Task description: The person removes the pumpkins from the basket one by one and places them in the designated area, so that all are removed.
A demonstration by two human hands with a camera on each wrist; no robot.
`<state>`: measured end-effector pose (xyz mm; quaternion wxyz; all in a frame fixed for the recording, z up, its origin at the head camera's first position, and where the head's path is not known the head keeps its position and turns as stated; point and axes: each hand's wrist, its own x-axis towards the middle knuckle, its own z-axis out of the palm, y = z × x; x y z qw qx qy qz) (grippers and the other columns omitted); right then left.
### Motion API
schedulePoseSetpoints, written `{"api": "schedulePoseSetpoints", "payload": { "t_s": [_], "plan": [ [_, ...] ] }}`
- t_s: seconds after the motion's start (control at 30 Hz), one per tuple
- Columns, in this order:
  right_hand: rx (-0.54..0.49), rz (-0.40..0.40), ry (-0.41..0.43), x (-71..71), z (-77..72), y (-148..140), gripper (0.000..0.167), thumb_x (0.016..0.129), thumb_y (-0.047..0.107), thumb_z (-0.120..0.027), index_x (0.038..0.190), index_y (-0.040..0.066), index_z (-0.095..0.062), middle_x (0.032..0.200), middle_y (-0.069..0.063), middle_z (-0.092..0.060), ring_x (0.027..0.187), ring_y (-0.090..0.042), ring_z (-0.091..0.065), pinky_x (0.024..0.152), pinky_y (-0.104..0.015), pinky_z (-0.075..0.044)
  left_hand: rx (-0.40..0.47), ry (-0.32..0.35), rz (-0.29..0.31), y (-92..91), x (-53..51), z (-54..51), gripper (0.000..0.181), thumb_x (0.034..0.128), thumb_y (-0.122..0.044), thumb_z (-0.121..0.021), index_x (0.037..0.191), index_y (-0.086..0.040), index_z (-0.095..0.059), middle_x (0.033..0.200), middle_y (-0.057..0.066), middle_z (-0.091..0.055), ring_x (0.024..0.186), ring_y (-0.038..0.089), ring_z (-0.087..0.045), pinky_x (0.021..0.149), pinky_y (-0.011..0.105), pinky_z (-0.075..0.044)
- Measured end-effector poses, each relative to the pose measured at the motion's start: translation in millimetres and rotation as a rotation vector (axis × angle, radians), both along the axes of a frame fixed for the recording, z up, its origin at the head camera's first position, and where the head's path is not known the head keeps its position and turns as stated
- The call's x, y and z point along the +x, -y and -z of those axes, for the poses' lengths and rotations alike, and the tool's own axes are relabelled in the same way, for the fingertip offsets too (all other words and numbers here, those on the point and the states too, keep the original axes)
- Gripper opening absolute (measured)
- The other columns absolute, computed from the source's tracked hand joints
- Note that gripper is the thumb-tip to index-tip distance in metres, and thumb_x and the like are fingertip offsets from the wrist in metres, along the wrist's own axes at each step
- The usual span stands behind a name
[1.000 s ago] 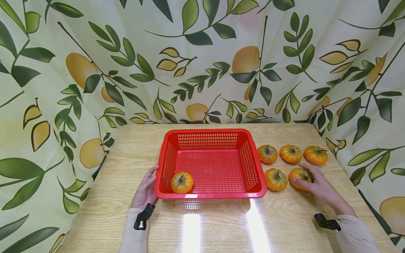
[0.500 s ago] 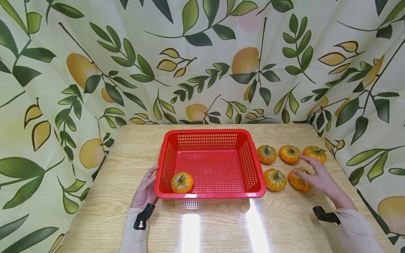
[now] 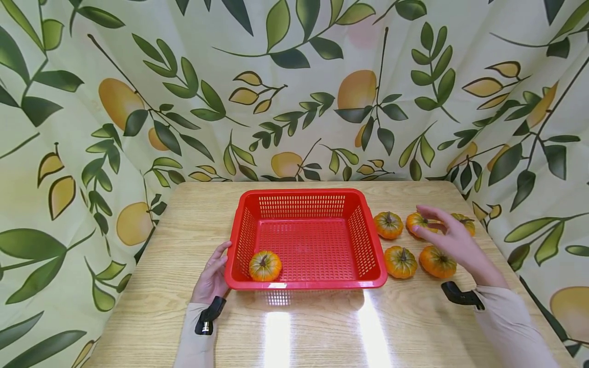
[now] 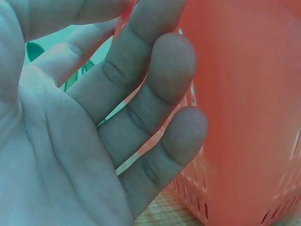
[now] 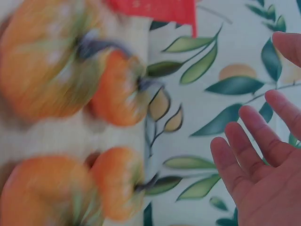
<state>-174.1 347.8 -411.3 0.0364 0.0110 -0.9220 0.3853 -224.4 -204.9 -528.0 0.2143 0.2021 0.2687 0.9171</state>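
Note:
My left hand (image 3: 210,278) is at the left side of a red plastic basket (image 3: 322,284), its relaxed fingertips touching the rim. The left wrist view shows these fingers (image 4: 171,66) bent slightly alongside the basket wall. One small orange pumpkin (image 3: 265,266) sits in the basket's front left corner. My right hand (image 3: 455,243) hovers over the back middle pumpkin (image 3: 411,223) with thumb and fingers apart, partly covering it. In the right wrist view the fingers (image 5: 249,141) are spread and hold nothing; contact with that pumpkin cannot be made out.
Right of the basket stand the back left pumpkin (image 3: 388,225), front left pumpkin (image 3: 401,262) and front right pumpkin (image 3: 434,266). The back right pumpkin (image 3: 468,226) is partly behind my hand. A leaf-patterned cloth (image 3: 313,122) surrounds the wooden table (image 3: 152,286).
My right hand has left the front right pumpkin, which stays on the table, and has moved back and left over the back middle pumpkin. The left hand and basket have not moved.

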Motion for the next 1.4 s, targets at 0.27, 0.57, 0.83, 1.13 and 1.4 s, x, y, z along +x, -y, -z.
{"api": "schedulePoseSetpoints", "payload": {
  "t_s": [0.27,0.57,0.83,1.13,1.4],
  "plan": [
    [-0.118,-0.024,-0.027,-11.7,-12.8,38,0.059,0.099,0.031,-0.066,0.151,0.013,-0.044,0.149,-0.016,-0.049,0.123,-0.024,-0.052,0.084,-0.01,-0.049,-0.038,0.004,-0.025,0.2,-0.5,0.2,0.043,0.1068,-0.001,-0.031,0.134,-0.016,-0.061,0.125,0.003,-0.07,0.114,0.016,-0.068,0.098,0.029,-0.056],
    [-0.16,-0.125,-0.063,-28.8,-25.1,75,0.058,0.098,0.028,-0.067,0.15,0.015,-0.046,0.149,-0.012,-0.05,0.129,-0.03,-0.051,0.093,-0.016,-0.048,-0.045,0.001,-0.013,0.2,0.8,0.0,0.043,0.1072,-0.002,-0.031,0.134,-0.018,-0.06,0.126,0.002,-0.069,0.115,0.016,-0.067,0.099,0.028,-0.055],
    [-0.185,-0.197,-0.056,-41.9,-38.0,103,0.056,0.097,0.026,-0.069,0.148,0.014,-0.048,0.148,-0.012,-0.051,0.129,-0.036,-0.053,0.1,-0.042,-0.05,-0.041,0.004,-0.011,0.0,0.9,0.4,0.043,0.1073,-0.001,-0.031,0.135,-0.018,-0.06,0.126,0.001,-0.068,0.115,0.016,-0.067,0.099,0.028,-0.055],
    [-0.179,-0.294,-0.063,-57.0,-37.2,132,0.054,0.096,0.023,-0.071,0.145,0.013,-0.05,0.148,-0.009,-0.052,0.125,-0.031,-0.053,0.101,-0.048,-0.048,-0.092,0.029,-0.053,0.1,2.2,-1.4,0.041,0.1069,-0.002,-0.034,0.132,-0.019,-0.063,0.125,0.001,-0.07,0.115,0.015,-0.067,0.098,0.029,-0.055],
    [-0.175,-0.377,-0.06,-69.4,-42.3,159,0.056,0.093,0.025,-0.074,0.144,0.016,-0.052,0.149,-0.009,-0.051,0.128,-0.03,-0.053,0.105,-0.051,-0.047,-0.063,0.031,-0.045,-0.5,1.8,-1.7,0.04,0.1069,-0.002,-0.035,0.132,-0.017,-0.062,0.123,0.002,-0.07,0.113,0.016,-0.068,0.098,0.029,-0.055]
  ]
}}
